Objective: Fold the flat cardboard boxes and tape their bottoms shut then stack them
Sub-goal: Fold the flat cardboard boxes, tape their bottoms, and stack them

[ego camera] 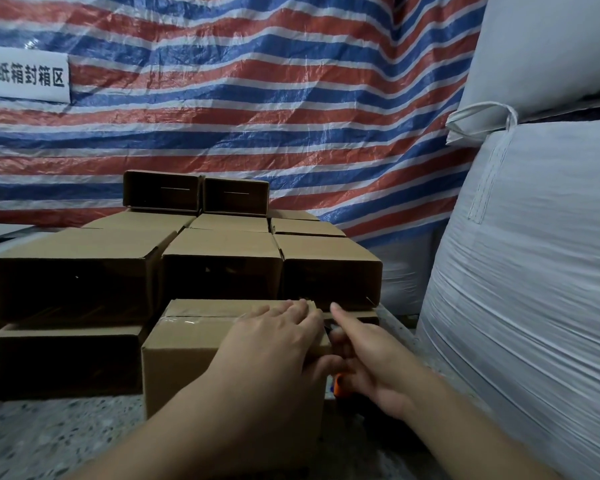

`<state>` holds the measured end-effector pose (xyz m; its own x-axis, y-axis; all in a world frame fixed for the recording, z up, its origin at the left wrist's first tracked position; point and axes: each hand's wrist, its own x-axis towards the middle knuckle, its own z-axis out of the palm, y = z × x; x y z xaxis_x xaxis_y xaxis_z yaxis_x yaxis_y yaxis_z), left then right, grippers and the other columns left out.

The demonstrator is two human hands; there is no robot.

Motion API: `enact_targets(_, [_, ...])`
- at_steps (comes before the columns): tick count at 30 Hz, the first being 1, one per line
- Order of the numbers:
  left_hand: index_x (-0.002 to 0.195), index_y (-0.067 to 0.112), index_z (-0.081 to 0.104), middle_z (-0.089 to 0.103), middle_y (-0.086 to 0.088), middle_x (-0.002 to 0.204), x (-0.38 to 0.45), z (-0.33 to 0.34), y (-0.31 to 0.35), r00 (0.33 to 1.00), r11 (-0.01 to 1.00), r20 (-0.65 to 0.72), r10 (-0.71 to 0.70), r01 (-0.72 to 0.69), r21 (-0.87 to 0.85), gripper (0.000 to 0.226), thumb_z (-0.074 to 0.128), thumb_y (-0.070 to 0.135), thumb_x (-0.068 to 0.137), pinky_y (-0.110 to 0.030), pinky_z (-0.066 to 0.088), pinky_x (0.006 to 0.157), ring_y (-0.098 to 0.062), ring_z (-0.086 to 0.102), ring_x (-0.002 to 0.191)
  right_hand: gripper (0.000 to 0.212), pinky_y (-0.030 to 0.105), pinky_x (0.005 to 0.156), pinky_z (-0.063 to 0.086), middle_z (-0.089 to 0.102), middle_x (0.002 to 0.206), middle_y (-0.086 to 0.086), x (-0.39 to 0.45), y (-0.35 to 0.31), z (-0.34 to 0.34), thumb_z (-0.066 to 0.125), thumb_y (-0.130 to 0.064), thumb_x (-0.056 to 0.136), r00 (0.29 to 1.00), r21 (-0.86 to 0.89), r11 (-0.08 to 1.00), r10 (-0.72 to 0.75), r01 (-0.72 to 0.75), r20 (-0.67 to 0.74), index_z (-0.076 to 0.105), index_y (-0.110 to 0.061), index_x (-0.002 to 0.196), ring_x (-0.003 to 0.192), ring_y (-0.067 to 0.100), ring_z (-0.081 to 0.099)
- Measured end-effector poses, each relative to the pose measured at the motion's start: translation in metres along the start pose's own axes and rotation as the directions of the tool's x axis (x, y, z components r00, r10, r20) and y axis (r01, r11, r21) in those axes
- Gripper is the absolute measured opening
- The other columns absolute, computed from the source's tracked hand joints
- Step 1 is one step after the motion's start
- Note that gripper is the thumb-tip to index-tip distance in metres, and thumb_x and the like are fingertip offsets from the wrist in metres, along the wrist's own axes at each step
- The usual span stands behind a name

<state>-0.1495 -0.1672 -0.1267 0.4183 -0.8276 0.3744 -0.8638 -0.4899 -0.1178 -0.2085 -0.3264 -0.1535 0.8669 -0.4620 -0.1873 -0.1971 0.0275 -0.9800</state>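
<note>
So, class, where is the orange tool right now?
In the head view, the orange tool sits low and right of centre, between the taped box and the right hand.

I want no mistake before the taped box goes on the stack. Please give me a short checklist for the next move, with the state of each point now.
1. Tape lies along the top seam of the near box: ok.
2. Tape end pressed down at the right edge: cannot tell, the left hand covers it.
3. Tape cut free from the orange tape tool: cannot tell, it is mostly hidden.
4. Right hand clear of the box: not ok, it is at the right edge.
5. Stack behind has a flat top to receive a box: ok.
</note>
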Motion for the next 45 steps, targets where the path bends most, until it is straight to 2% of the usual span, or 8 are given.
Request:
enact_targets(3, [0.155, 0.030, 0.013, 0.017, 0.003, 0.164, 0.000, 0.003, 0.000, 1.000, 1.000, -0.015, 0.006, -0.006, 0.000, 0.068, 0.026, 0.064, 0.097, -0.033, 0.017, 0.120, -0.016, 0.015, 0.150, 0.034, 0.028, 0.054, 0.042, 0.060, 0.065, 0.000, 0.001, 0.004, 0.012, 0.055, -0.045, 0.100, 0.995, 0.073, 0.996, -0.053, 0.060, -0.089, 0.070, -0.016, 0.090, 0.056, 0.013, 0.055])
enact_targets(15, [0.157, 0.026, 0.012, 0.015, 0.004, 0.164, -0.002, 0.002, 0.003, 0.999, 1.000, -0.051, 0.008, -0.009, -0.022, 0.068, 0.024, 0.060, 0.100, -0.032, 0.012, 0.122, -0.013, 0.013, 0.150, 0.052, 0.045, 0.088, 0.057, 0.079, 0.086, 0.004, -0.004, 0.029, 0.038, 0.048, -0.063, 0.096, 0.988, 0.229, 0.972, 0.081, -0.049, -0.133, 0.082, -0.027, 0.082, 0.099, 0.029, 0.070])
enact_targets(21, [0.157, 0.022, 0.007, 0.016, 0.001, 0.164, -0.002, 0.005, 0.000, 0.998, 1.000, -0.058, 0.007, -0.008, -0.023, 0.068, 0.020, 0.058, 0.101, -0.033, 0.015, 0.122, -0.014, 0.015, 0.150, 0.038, 0.042, 0.090, 0.050, 0.073, 0.109, 0.008, -0.004, 0.012, 0.032, 0.052, -0.053, 0.100, 0.970, 0.141, 0.990, 0.019, 0.016, -0.242, 0.069, -0.021, 0.112, 0.107, 0.028, 0.062])
enact_targets(28, [0.148, 0.028, 0.029, 0.031, 0.005, 0.158, -0.005, -0.002, 0.001, 0.988, 0.973, -0.140, -0.065, 0.032, -0.229, 0.060, 0.033, 0.059, 0.098, -0.031, 0.038, 0.109, -0.012, 0.039, 0.136, 0.035, 0.031, 0.057, 0.049, 0.071, 0.058, 0.010, -0.015, 0.024, 0.043, 0.046, -0.028, 0.106, 0.985, 0.152, 0.985, 0.107, -0.086, -0.137, 0.067, -0.009, 0.085, 0.077, 0.027, 0.062])
enact_targets(32, [0.127, 0.031, 0.050, 0.049, 0.014, 0.134, -0.011, -0.018, -0.008, 0.931, 0.794, -0.281, -0.234, 0.016, -0.607, 0.033, 0.044, 0.044, 0.097, -0.014, 0.046, 0.091, 0.005, 0.045, 0.116, 0.048, 0.035, 0.079, 0.049, 0.069, 0.110, 0.010, -0.019, 0.030, 0.045, 0.028, -0.049, 0.106, 0.962, 0.073, 0.985, -0.138, 0.159, -0.234, 0.061, -0.018, 0.118, 0.102, 0.020, 0.062])
enact_targets(37, [0.073, 0.026, 0.056, 0.056, 0.009, 0.059, -0.043, -0.029, -0.045, 0.774, 0.790, -0.529, -0.348, -0.062, -0.610, 0.037, 0.037, 0.053, 0.088, -0.021, 0.045, 0.047, -0.009, 0.057, 0.055, 0.065, 0.031, 0.109, 0.040, 0.041, 0.153, -0.010, -0.026, 0.046, 0.036, 0.029, -0.071, 0.089, 0.867, -0.158, 0.867, -0.490, 0.473, -0.091, 0.030, -0.043, 0.148, 0.138, 0.008, 0.042])
enact_targets(42, [0.047, 0.006, 0.048, 0.045, -0.009, 0.040, -0.078, -0.011, -0.081, 0.702, 0.647, -0.446, -0.554, 0.027, -0.762, 0.063, 0.040, 0.046, 0.095, -0.034, 0.039, 0.042, -0.025, 0.041, 0.035, 0.058, 0.006, 0.089, 0.044, 0.034, 0.150, -0.025, -0.024, 0.049, 0.037, 0.036, -0.071, 0.082, 0.868, -0.154, 0.857, -0.496, 0.491, 0.011, 0.016, -0.064, 0.136, 0.129, -0.011, 0.040])
enact_targets(45, [0.051, 0.006, 0.056, 0.052, -0.009, 0.044, -0.092, 0.004, -0.092, 0.682, 0.554, -0.345, -0.645, 0.105, -0.826, 0.061, 0.041, 0.047, 0.094, -0.029, 0.038, 0.042, -0.016, 0.044, 0.035, 0.059, 0.020, 0.095, 0.048, 0.031, 0.153, -0.023, -0.019, 0.048, 0.040, 0.040, -0.073, 0.084, 0.877, -0.094, 0.873, -0.481, 0.478, -0.007, 0.014, -0.065, 0.137, 0.127, -0.010, 0.042])
